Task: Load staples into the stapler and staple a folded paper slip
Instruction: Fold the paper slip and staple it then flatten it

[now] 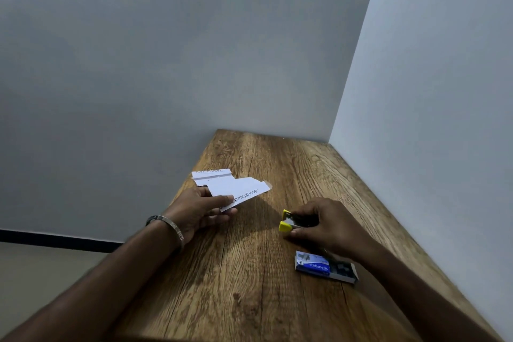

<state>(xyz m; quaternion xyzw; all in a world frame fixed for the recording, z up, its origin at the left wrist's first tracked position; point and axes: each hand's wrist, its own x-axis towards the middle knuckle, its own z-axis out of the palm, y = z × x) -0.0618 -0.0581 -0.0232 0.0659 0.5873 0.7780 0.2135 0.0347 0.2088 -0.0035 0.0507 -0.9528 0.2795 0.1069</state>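
— Where's your stapler (288,223)?
— On the wooden table (249,272), under your right hand (324,226), fingers curled round it, yellow tips poking out left.
— And the slip?
— Your left hand (198,211) pinches the paper slip (236,189), lifted, well left of the stapler.

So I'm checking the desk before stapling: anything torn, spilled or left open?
Two things. The paper slip in the left hand has a ragged, torn far edge. The staple box near the right hand lies with its inner tray slid partly out. Nothing has spilled.
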